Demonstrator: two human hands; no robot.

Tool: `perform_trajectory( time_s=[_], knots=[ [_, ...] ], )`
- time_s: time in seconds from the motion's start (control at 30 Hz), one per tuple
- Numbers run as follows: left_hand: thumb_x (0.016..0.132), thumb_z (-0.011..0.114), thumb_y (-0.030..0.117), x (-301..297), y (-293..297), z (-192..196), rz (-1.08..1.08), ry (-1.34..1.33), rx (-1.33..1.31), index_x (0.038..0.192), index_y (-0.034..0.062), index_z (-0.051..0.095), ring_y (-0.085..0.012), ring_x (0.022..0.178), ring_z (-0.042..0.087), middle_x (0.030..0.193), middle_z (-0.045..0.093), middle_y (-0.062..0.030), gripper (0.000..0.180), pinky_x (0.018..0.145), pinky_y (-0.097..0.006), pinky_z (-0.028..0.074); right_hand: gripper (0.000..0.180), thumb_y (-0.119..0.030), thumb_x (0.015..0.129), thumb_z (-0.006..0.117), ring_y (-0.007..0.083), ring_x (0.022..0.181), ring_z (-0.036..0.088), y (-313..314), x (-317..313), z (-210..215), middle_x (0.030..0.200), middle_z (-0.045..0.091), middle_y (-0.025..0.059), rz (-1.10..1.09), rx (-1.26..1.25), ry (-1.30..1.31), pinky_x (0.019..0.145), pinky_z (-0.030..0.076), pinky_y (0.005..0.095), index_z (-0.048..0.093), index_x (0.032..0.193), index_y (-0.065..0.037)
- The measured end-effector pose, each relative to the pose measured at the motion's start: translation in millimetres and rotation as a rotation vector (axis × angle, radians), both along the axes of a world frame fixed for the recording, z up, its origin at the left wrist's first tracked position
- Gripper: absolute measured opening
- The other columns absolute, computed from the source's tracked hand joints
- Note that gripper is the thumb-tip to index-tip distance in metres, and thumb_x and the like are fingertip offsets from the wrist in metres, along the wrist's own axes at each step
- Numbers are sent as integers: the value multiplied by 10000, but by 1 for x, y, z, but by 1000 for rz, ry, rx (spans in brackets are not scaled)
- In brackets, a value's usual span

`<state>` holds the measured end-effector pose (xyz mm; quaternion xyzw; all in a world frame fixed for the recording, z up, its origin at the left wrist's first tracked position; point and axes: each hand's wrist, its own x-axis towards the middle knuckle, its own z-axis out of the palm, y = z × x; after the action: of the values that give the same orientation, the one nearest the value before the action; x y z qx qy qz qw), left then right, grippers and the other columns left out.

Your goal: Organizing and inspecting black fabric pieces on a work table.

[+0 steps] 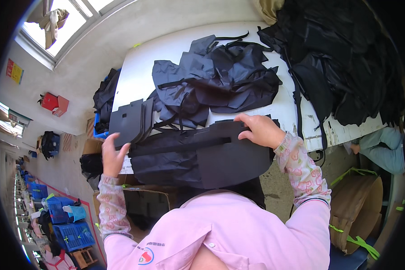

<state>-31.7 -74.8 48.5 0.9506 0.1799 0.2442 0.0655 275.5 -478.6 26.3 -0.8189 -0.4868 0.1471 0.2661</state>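
Observation:
In front of my body, a piece of black fabric [166, 164] with a strap along it lies at the near table edge. A stiff dark panel [234, 162] with rounded corners covers its right part. My right hand [263, 130] is over the panel's upper right part, thumb and index finger apart. Away to the left, my left hand [114, 154] is open with fingers spread, beside a stack of dark panels [128, 123] that have small cut-outs. It holds nothing. Past the panels lies a heap of dark fabric pieces [220, 76] with straps.
The white table [139, 58] carries a large black fabric pile [337, 58] at right. Cardboard boxes [355, 207] stand at lower right and beneath the near edge. Blue crates [72, 229] line the floor at left. Another person's leg [384, 150] shows at far right.

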Motion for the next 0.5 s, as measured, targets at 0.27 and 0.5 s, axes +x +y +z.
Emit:
perform_trajectory(
  time_s=[0.27, 0.5],
  knots=[
    [842, 779, 268, 187, -147, 15, -830, 680, -857, 1294, 6, 570, -243, 1109, 606, 1201, 645, -140, 563, 972, -342, 466, 537, -187, 744, 807, 324, 837, 699, 2, -33, 42, 940, 710, 133, 65, 94, -86, 737, 543, 409, 585, 1226, -109],
    [782, 802, 90, 210, -153, -7, -928, 786, -1093, 1310, 7, 556, -168, 1040, 626, 1142, 680, -91, 588, 943, -307, 492, 534, -171, 743, 796, 325, 781, 679, -2, -41, 42, 965, 704, 114, 21, 145, -245, 687, 529, 414, 588, 1232, -115]
  ],
)
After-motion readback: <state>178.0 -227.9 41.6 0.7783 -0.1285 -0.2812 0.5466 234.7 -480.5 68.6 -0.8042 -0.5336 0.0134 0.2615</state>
